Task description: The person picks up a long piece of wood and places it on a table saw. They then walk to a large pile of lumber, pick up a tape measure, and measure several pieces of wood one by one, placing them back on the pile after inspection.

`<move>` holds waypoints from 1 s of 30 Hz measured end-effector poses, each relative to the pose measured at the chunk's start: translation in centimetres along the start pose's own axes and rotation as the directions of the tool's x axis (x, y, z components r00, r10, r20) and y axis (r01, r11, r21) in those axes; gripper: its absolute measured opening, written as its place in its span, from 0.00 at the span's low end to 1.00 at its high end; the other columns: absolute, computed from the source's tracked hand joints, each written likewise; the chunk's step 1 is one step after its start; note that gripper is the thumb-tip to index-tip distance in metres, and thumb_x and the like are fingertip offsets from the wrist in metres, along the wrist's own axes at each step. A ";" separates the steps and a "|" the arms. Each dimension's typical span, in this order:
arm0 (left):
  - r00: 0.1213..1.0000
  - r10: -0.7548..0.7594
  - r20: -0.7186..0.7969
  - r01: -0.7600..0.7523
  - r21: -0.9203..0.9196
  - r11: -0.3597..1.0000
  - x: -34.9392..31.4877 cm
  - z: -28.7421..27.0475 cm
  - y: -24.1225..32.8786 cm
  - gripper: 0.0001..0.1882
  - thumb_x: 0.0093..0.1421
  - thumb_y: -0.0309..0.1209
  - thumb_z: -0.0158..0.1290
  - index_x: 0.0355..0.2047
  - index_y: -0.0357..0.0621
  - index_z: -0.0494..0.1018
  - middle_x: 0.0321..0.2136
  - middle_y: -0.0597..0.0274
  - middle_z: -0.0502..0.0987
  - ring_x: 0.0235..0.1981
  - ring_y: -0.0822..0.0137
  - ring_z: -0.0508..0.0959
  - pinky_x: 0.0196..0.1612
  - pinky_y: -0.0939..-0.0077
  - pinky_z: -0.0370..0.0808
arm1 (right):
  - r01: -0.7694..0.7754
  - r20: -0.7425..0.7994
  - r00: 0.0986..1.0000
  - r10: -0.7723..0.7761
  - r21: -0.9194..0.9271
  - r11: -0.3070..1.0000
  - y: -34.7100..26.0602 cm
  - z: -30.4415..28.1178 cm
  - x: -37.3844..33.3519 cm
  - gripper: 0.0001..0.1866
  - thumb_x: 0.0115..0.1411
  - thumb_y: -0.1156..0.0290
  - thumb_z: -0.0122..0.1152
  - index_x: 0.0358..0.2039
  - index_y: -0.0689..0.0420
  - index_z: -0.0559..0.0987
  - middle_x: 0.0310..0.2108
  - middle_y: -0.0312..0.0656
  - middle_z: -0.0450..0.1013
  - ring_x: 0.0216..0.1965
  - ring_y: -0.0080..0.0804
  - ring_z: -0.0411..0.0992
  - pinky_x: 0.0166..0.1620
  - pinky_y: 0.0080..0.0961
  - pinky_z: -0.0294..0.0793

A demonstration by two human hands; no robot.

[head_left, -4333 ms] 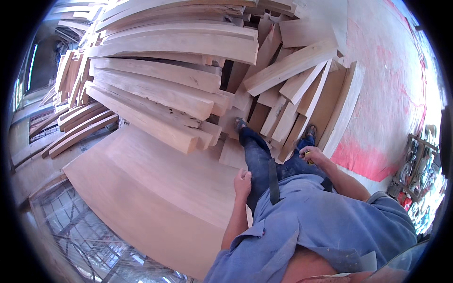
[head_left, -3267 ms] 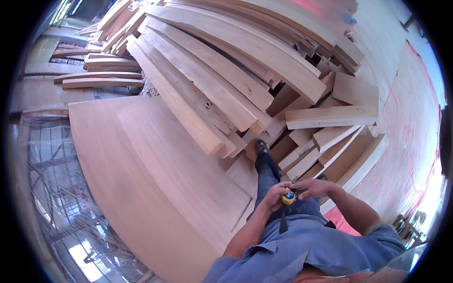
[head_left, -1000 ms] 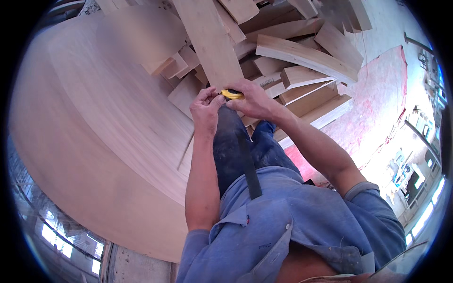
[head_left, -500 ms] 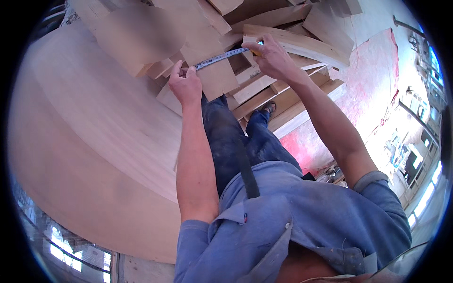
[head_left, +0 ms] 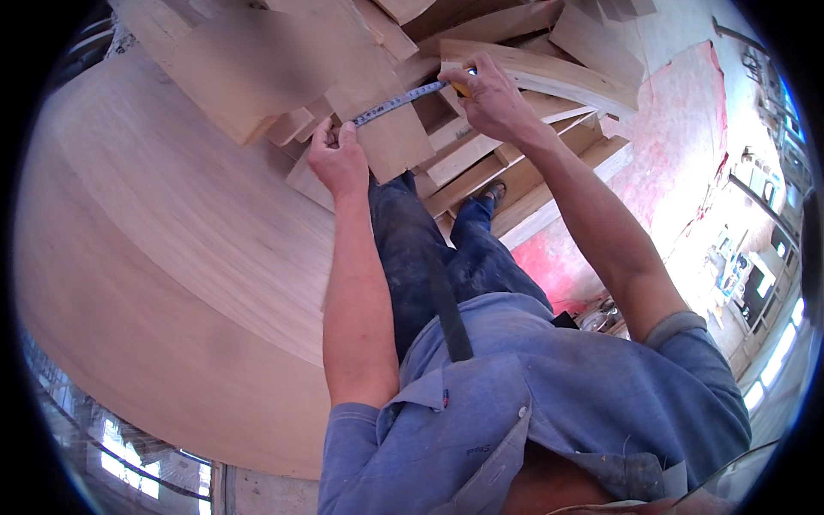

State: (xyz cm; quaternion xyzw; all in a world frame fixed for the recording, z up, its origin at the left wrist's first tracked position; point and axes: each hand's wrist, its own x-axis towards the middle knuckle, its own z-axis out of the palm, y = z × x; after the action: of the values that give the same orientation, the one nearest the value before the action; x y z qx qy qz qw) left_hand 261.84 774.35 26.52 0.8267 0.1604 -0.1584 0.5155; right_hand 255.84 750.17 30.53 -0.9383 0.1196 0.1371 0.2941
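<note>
A tape measure (head_left: 396,103) is stretched between my hands, its pale blade lying across a flat light-brown board (head_left: 390,142). My left hand (head_left: 337,159) pinches the blade's end at the board's left edge, thumb and fingers closed. Beyond the board's right edge, my right hand (head_left: 498,101) is closed around the yellow tape case, most of which the fingers cover. The blade slants up to the right. The board reaches away from me under a blurred patch.
A large curved wooden panel (head_left: 180,223) fills the left side. Ahead and to the right lie stacked curved timber pieces (head_left: 541,73) and long boxed planks (head_left: 592,159). My foot (head_left: 494,192) stands among the planks. A red-stained floor sheet (head_left: 678,120) lies farther right.
Little differs. The tape stays stretched over the board with both hands closed on it; my right hand and the case sit slightly higher in the view.
</note>
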 end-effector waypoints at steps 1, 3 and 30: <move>0.999 -0.019 0.039 0.024 -0.136 0.990 0.0 0.1 -0.1 0.19 0.61 0.29 0.57 0.49 0.28 0.74 0.34 0.61 0.79 0.34 0.71 0.76 0.41 0.77 0.73 | -0.034 -0.002 0.999 0.034 0.020 0.999 -0.1 0.5 0.0 0.22 0.57 0.73 0.59 0.54 0.47 0.78 0.50 0.50 0.66 0.54 0.49 0.67 0.56 0.38 0.67; 0.992 -0.037 0.119 0.081 -0.389 0.918 -0.1 0.3 -1.6 0.19 0.64 0.33 0.56 0.49 0.29 0.74 0.38 0.61 0.78 0.39 0.71 0.75 0.46 0.77 0.71 | -0.095 0.044 0.995 0.087 0.224 0.970 -0.3 1.4 0.1 0.23 0.56 0.74 0.59 0.54 0.48 0.77 0.48 0.48 0.68 0.52 0.44 0.69 0.55 0.34 0.68; 0.868 -0.146 0.475 0.422 -0.549 0.721 1.6 3.6 -1.4 0.33 0.66 0.48 0.48 0.64 0.39 0.62 0.58 0.55 0.70 0.58 0.55 0.70 0.63 0.62 0.65 | -0.245 0.570 0.816 0.097 0.492 -0.836 0.4 18.7 -10.9 0.25 0.65 0.64 0.54 0.62 0.52 0.70 0.50 0.42 0.74 0.46 0.40 0.75 0.47 0.40 0.75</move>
State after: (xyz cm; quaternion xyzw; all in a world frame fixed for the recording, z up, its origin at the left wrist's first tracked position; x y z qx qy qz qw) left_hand 262.28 771.90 23.21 0.5163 0.2234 -0.3384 0.7544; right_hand 242.01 762.40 19.12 0.0428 0.4290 0.0569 0.9005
